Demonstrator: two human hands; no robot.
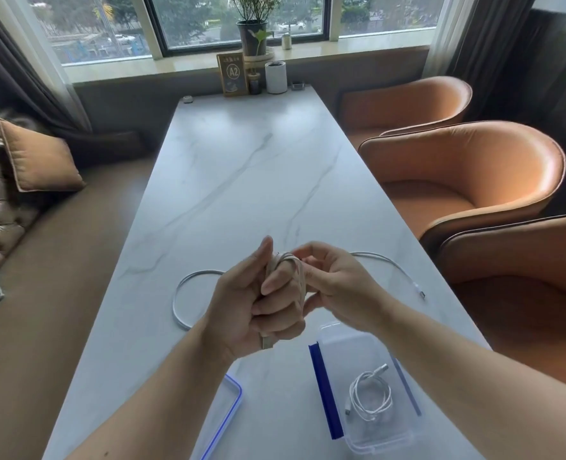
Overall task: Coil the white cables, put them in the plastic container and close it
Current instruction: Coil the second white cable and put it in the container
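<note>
The cable [179, 295], lid [232, 410] and container [353, 340] crowd the near table [241, 167]; beyond lies free.

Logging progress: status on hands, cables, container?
Left hand grips white cable loops; right hand pinches them. Loose tail trails on marble table. Second coiled white cable in clear plastic container, blue-edged lid off.

A white marble table [241, 180] runs toward the far window [192, 21]; orange armchairs [457, 167] stand right, a brown tufted sofa [42, 277] with a cushion [39, 161] left.
</note>
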